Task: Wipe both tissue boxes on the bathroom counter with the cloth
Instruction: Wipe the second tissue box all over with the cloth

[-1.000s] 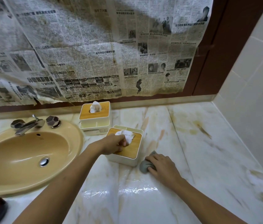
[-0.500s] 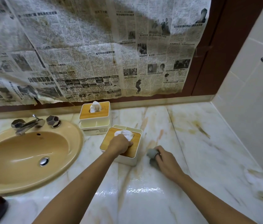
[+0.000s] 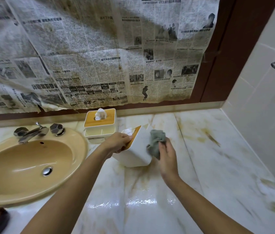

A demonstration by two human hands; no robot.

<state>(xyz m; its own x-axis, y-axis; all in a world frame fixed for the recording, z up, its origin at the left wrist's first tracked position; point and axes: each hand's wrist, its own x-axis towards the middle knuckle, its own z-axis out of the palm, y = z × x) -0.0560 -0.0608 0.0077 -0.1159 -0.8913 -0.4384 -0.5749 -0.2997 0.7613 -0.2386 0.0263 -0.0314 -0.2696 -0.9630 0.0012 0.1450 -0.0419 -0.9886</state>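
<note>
**Near box tipped up, cloth on its side wall**

Right hand (image 3: pixel 167 156): fingers curled round the bunched grey cloth (image 3: pixel 156 141), pressing it onto the white side wall of the near tissue box (image 3: pixel 136 154). Left hand (image 3: pixel 118 142): wrapped over the edge of the wooden lid (image 3: pixel 135 134), holding the box tipped so the lid faces the sink (image 3: pixel 23 166). Can't tell whether the box's low corner touches the bench (image 3: pixel 217 166).

Handling, my read:
- The box is stiff plastic and probably light, so it'll skid or twist under wipe pressure unless the left hand braces it.
- The walls are smooth and the bench is glossy and looks wet, so expect it to be slippery.
- The lid may be a loose fit. Grip across lid and wall together, not the lid alone.
- Keep clear of the tissue (image 3: pixel 128 131) poking out.
- The cloth is soft and should follow the rounded corners.

Far tissue box (image 3: pixel 100 120) stands upright at the back wall, just beside the sink, apart from both hands. Its wipe comes after this one, I'd say.
</note>
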